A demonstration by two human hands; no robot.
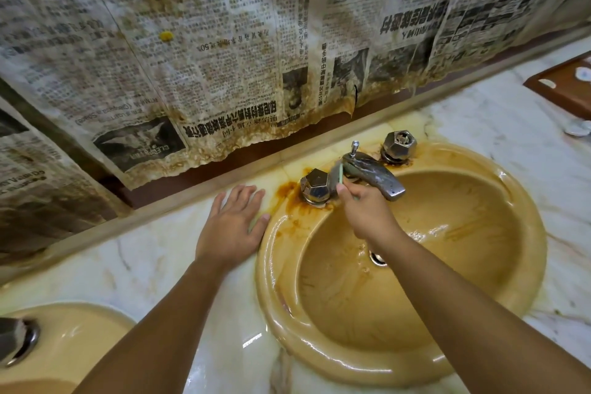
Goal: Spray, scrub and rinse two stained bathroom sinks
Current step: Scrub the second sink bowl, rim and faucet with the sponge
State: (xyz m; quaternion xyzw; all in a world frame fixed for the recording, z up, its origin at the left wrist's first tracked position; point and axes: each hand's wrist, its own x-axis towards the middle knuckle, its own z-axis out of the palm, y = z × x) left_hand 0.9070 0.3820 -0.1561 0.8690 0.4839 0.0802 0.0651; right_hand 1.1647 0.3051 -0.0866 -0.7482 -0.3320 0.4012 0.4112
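A tan oval sink (479, 323) with brown streaks fills the right half of the view. Its metal spout (380, 176) sits between two faceted knobs, the left knob (315, 185) and the right knob (399, 144). My right hand (367, 211) grips a thin green-handled brush (341, 173) whose tip touches the base of the spout. My left hand (232, 224) rests flat on the marble counter (134, 259) beside the sink rim. Rust-coloured stains (287, 192) spread around the left knob. A second tan sink (73, 342) shows at the bottom left.
Stained newspaper (192, 57) hangs over the wall behind the counter. A brown wooden tray (566, 86) lies at the far right, with a small white object (577, 128) beside it. The drain (377, 257) lies just under my right forearm.
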